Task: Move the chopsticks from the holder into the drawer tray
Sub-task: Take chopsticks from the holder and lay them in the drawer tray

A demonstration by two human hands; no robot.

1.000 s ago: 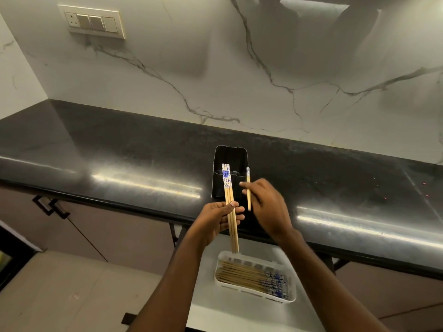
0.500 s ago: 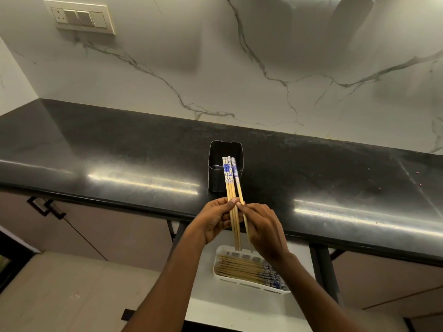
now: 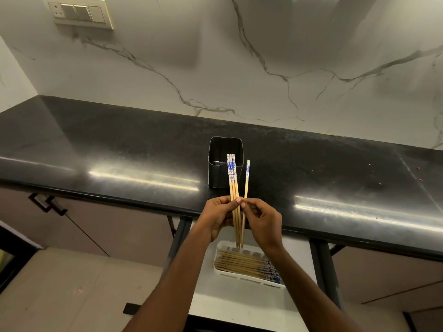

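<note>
Head camera, looking down past both my forearms. Nearest: the open drawer, white floor, pulled out under the counter edge. In it sits the white tray, long side running left to right. A layer of chopsticks lies flat inside it, plain wooden ends to the left, blue-and-white patterned ends to the right. Above the tray's far rim, my two hands meet. My left hand has thumb and fingers curled round a small bundle of chopsticks, held near upright, patterned ends up, plain tips down over the tray's far rim; whether the tips touch it, I cannot tell. I count about three sticks in the bundle, packed tight side by side. My right hand pinches a single chopstick between thumb and forefinger, the other fingers loosely curled behind. That stick leans a little right at its top, apart from the bundle there, and closes in on the bundle at its lower end. Fingertips of both hands touch at the grip point. Beyond the hands: the black holder, a rectangular box standing upright on the black countertop near its front edge, just behind the raised stick tops. Its inside is dark; contents not readable. Counter surface shows long glare streaks either side. Left and below the counter, dark cabinet handles. Farthest: white marble wall with grey veins, switch plate at upper left.
</note>
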